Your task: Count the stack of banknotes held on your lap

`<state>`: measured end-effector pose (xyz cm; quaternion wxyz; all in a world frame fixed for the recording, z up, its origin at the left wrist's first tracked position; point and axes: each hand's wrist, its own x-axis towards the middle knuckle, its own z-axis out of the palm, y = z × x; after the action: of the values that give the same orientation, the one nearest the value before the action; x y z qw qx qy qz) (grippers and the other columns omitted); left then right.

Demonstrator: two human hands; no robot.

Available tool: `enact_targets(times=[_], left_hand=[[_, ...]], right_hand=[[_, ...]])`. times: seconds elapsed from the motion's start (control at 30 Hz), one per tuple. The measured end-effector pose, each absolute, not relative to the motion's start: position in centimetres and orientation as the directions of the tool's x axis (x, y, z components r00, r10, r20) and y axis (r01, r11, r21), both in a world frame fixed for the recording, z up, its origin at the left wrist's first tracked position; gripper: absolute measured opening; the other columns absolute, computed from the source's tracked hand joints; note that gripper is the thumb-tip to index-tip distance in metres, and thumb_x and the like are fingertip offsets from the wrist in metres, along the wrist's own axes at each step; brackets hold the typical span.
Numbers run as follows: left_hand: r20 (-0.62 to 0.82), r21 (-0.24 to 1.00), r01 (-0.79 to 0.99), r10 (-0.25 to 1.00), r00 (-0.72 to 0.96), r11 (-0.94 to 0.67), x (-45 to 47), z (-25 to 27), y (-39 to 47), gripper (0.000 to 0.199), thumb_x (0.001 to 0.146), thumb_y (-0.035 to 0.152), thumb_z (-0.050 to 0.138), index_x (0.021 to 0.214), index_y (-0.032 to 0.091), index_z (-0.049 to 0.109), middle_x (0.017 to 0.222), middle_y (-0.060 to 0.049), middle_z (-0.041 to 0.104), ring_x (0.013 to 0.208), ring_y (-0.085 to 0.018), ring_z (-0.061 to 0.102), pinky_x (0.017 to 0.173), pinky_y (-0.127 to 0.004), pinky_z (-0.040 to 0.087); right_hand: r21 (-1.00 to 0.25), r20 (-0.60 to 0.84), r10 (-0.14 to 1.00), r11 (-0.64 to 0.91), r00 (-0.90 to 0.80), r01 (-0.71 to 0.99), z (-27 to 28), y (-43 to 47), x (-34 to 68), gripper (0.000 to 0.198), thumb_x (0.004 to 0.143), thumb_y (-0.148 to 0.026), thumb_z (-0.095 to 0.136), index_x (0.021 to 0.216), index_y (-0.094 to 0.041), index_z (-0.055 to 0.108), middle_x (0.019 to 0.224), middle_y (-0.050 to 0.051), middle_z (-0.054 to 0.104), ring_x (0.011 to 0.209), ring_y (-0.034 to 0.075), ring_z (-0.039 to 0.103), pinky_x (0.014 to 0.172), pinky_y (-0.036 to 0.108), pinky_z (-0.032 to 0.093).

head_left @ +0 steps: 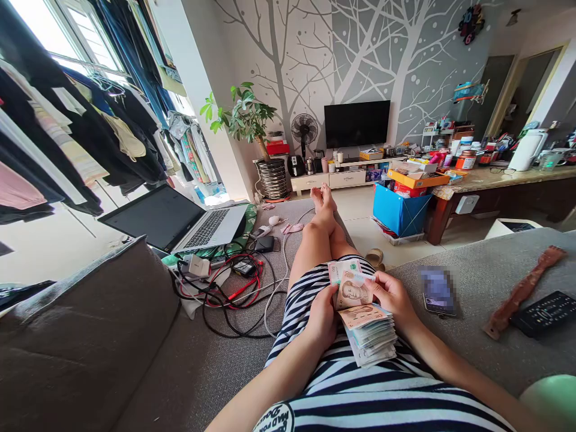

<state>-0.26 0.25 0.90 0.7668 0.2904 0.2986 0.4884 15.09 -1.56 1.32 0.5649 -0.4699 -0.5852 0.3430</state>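
Note:
I sit on a grey sofa with my legs stretched out in front of me. My left hand (321, 318) grips a thick stack of banknotes (371, 336) that rests on my striped lap. My right hand (391, 294) pinches the top banknotes (351, 285), which stand raised above the stack with a pinkish note in front and a greenish one behind it. Both hands meet over the stack, thumbs on the notes.
A phone (438, 292), a brown wooden tool (522, 292) and a black remote (546, 312) lie on the sofa to my right. To my left are tangled cables and chargers (225, 282) and an open laptop (180, 219). A blue box (398, 211) and a cluttered table (499, 177) stand beyond.

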Motion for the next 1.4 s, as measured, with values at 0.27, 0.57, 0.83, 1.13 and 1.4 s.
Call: enact_targets(times=[0.27, 0.57, 0.83, 1.13, 1.4], left_hand=[[-0.132, 0.763, -0.562, 0.928, 0.349, 0.320, -0.3, 0.9, 0.1, 0.029, 0.073, 0.030, 0.055, 0.089, 0.010, 0.067, 0.087, -0.010, 0.072, 0.083, -0.021, 0.066, 0.080, -0.031, 0.049], [-0.122, 0.763, -0.556, 0.918, 0.378, 0.330, -0.3, 1.0, 0.0, 0.030, 0.074, 0.030, 0.053, 0.090, 0.009, 0.067, 0.088, -0.011, 0.072, 0.084, -0.024, 0.066, 0.079, -0.036, 0.050], [-0.116, 0.764, -0.548, 0.908, 0.402, 0.340, -0.2, 1.4, -0.3, 0.030, 0.073, 0.029, 0.053, 0.091, 0.010, 0.067, 0.090, -0.012, 0.072, 0.084, -0.025, 0.066, 0.081, -0.038, 0.049], [-0.088, 0.759, -0.556, 0.900, 0.427, 0.339, -0.2, 1.3, -0.3, 0.032, 0.076, 0.028, 0.051, 0.097, 0.011, 0.067, 0.100, -0.011, 0.070, 0.089, -0.024, 0.065, 0.086, -0.035, 0.047], [-0.072, 0.779, -0.549, 0.913, 0.402, 0.303, -0.3, 1.0, -0.2, 0.031, 0.075, 0.028, 0.053, 0.095, 0.010, 0.067, 0.094, -0.012, 0.071, 0.087, -0.024, 0.065, 0.083, -0.037, 0.047]], right_hand=[[-0.928, 0.359, 0.932, 0.349, 0.059, 0.132, 2.1, -2.2, 14.8, 0.036, 0.079, -0.048, 0.054, 0.062, -0.018, 0.046, 0.054, -0.005, 0.037, 0.051, 0.009, 0.034, 0.047, 0.021, 0.029], [-0.929, 0.357, 0.933, 0.348, 0.054, 0.124, 2.3, -2.4, 14.7, 0.036, 0.081, -0.048, 0.053, 0.061, -0.019, 0.046, 0.053, -0.004, 0.041, 0.050, 0.010, 0.038, 0.048, 0.022, 0.030], [-0.928, 0.356, 0.933, 0.348, 0.049, 0.134, 2.3, -2.4, 14.7, 0.035, 0.080, -0.048, 0.054, 0.063, -0.019, 0.048, 0.054, -0.003, 0.044, 0.052, 0.012, 0.041, 0.049, 0.022, 0.032], [-0.927, 0.371, 0.927, 0.366, 0.049, 0.085, 2.3, -2.7, 14.7, 0.031, 0.084, -0.042, 0.050, 0.062, -0.019, 0.048, 0.053, -0.004, 0.041, 0.049, 0.010, 0.036, 0.047, 0.022, 0.027], [-0.933, 0.359, 0.932, 0.356, 0.049, 0.052, 2.6, -2.9, 14.7, 0.032, 0.083, -0.044, 0.052, 0.063, -0.019, 0.048, 0.052, -0.004, 0.039, 0.048, 0.010, 0.034, 0.046, 0.023, 0.026]])
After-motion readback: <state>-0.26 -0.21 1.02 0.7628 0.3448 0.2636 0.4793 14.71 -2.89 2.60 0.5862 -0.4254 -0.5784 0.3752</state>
